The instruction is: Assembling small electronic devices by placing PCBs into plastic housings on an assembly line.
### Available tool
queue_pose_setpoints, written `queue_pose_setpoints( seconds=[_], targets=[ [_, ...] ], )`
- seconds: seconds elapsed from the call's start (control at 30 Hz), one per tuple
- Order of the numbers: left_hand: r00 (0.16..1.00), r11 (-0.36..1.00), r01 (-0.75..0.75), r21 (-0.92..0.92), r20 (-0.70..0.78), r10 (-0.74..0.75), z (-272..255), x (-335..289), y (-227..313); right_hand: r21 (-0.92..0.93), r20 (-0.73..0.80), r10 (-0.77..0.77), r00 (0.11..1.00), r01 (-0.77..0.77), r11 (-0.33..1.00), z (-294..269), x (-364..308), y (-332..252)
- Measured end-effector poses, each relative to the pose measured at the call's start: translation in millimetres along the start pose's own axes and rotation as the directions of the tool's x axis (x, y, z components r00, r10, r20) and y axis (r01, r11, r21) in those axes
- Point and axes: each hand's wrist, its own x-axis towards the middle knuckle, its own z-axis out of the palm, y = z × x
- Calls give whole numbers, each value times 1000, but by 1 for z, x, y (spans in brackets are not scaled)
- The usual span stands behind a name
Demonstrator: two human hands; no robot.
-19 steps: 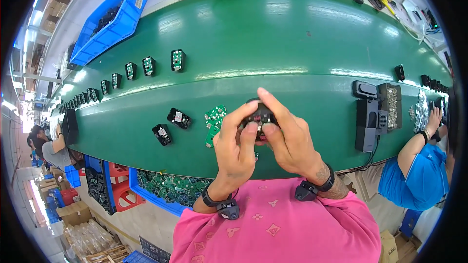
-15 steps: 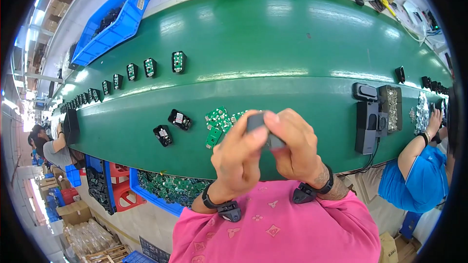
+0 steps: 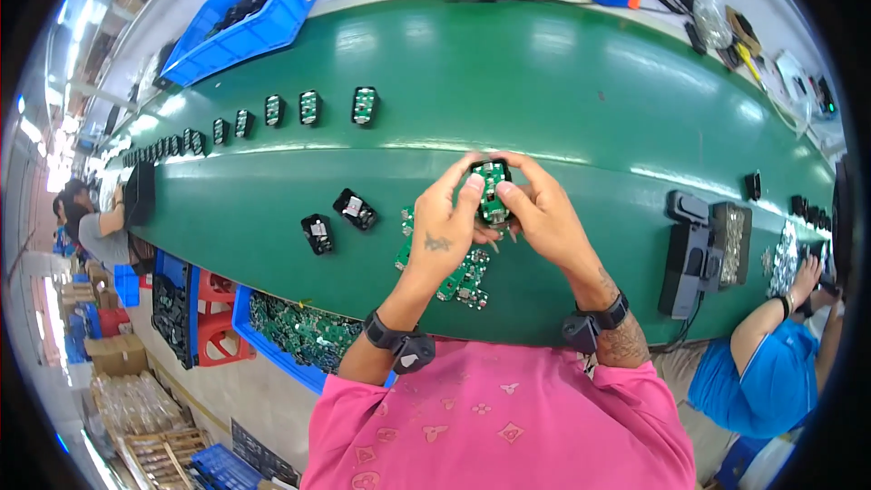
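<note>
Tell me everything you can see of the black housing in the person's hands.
The small black housing looks like plastic, open on the side facing the camera. A green circuit board with silvery and pale components sits inside. It is held above the green tabletop between the left hand and right hand, both thumbs over the board. Its underside is hidden.

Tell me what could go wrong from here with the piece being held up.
Both thumbs rest on the black housing with its green board, so uneven pressure might damage the board's small parts.

The left hand and right hand hold it above the green table; if the grip slipped, it could drop.

Loose green boards lie close to the left forearm, which might nudge them if it swung inward.
</note>
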Motion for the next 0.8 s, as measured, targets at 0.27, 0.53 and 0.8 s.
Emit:
queue_pose_setpoints(
  seconds=[0.27, 0.53, 0.8],
  targets=[
    [882, 948, -142, 285, -399, 252, -67, -61, -86, -442, -96, -123, 988, 69, 894, 33, 141, 63],
    [716, 866, -58, 497, -584, 383, -89, -107, -131, -639, -120, -223, 967, 97, 763, 59, 198, 58],
    [725, 429, 119, 895, -374, 579, -116, -52, -69, -646, 325, -390, 862, 503, 574, 59, 92, 31]
  ],
)
